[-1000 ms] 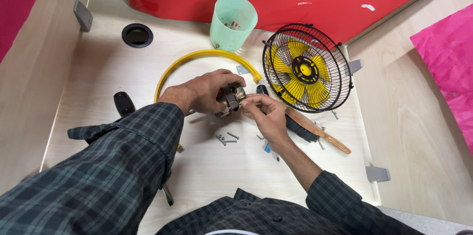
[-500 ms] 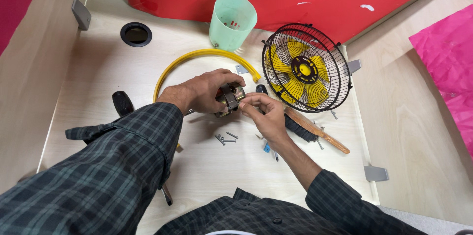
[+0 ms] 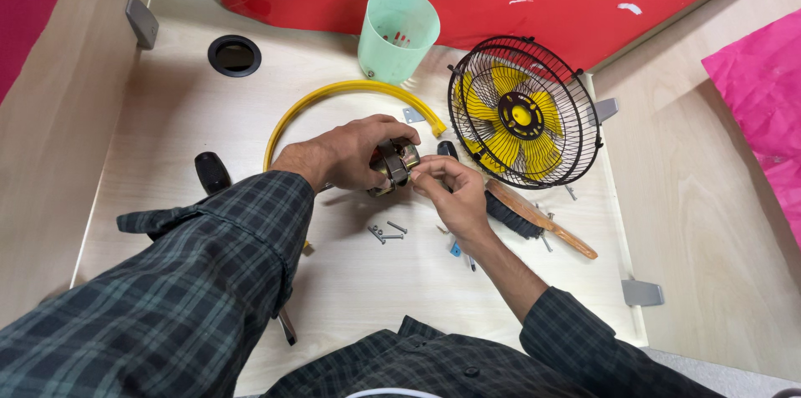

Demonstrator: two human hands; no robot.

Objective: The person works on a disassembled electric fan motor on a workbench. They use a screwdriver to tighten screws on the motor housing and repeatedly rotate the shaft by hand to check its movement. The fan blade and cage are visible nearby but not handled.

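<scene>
Nothing has visibly moved: a small brown motor (image 3: 392, 164) is still gripped by the left hand (image 3: 355, 152), pinched from its right by the right hand (image 3: 450, 189), loose screws (image 3: 385, 233) just below.

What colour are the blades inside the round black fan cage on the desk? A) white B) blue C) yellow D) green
C: through the black wire fan cage, lying to the right of the right hand, the blades show bright yellow around a black hub.
</scene>
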